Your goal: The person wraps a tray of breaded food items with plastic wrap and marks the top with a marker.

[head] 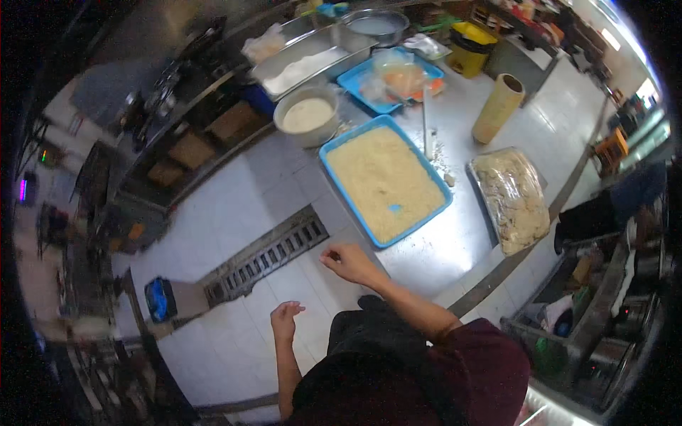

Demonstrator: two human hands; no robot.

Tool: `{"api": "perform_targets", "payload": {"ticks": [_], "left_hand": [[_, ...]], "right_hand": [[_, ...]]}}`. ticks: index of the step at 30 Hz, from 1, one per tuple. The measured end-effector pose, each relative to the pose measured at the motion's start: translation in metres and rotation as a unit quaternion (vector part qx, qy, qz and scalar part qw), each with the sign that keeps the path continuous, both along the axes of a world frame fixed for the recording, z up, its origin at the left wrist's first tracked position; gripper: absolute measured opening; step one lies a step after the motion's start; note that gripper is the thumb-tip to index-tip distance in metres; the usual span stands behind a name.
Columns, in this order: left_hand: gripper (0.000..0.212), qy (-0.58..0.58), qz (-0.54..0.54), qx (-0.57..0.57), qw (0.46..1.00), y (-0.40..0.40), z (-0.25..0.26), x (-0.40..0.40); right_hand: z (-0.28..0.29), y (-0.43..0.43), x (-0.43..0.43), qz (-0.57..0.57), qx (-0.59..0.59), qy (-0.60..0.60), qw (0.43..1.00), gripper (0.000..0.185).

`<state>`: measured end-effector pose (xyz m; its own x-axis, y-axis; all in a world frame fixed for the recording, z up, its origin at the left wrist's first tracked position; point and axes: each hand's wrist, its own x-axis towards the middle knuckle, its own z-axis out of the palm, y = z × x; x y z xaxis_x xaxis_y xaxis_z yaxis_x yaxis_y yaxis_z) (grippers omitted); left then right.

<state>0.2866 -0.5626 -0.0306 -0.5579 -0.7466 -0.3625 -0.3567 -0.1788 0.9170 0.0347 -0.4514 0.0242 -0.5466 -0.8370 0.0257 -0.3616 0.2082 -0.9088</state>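
Observation:
My left hand [285, 319] is held over the tiled floor with its fingers loosely bent, and I see nothing in it. My right hand [349, 263] hovers past the near left edge of the steel table [421, 266], fingers curled with a small gap to the thumb. No object shows in it. Closest to that hand is a blue plastic tray [367, 229] on the table. Pale yellow crumbs [383, 170] fill it, and a small patch of its blue bottom shows through. The crumbs look like breadcrumbs.
Behind the tray stand a metal pot of pale contents [308, 116], a steel pan of white powder [306, 69] and another blue tray [362, 80] holding plastic bags. To the right are a wrap roll [498, 109] and a film-covered tray [511, 197]. A drain grate [266, 261] crosses the floor.

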Motion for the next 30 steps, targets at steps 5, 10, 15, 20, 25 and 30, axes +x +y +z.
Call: {"api": "perform_targets", "payload": {"ticks": [5,10,15,20,25,30], "left_hand": [[0.018,0.003,-0.158,0.001,0.987,-0.062,-0.010,-0.050],[0.018,-0.006,-0.128,0.003,0.992,-0.133,-0.043,-0.050],[0.014,-0.091,-0.184,-0.133,0.970,-0.231,-0.034,-0.032],[0.023,0.051,-0.002,-0.114,0.992,-0.313,-0.077,-0.040],[0.022,-0.147,-0.059,-0.088,0.984,-0.368,-0.129,-0.093],[0.032,-0.197,-0.234,-0.284,0.909,-0.377,-0.155,-0.157]], "right_hand": [[-0.030,-0.022,-0.012,-0.043,0.039,-0.073,0.996,0.027],[-0.050,-0.080,-0.026,-0.089,0.104,-0.103,0.985,0.023],[-0.011,-0.151,-0.091,-0.150,0.025,-0.056,0.987,0.025],[0.017,-0.174,-0.211,-0.236,-0.032,-0.023,0.971,0.021],[0.014,-0.134,-0.401,-0.387,-0.033,0.113,0.914,0.021],[-0.033,-0.104,-0.596,-0.581,0.011,0.221,0.784,0.027]]}}
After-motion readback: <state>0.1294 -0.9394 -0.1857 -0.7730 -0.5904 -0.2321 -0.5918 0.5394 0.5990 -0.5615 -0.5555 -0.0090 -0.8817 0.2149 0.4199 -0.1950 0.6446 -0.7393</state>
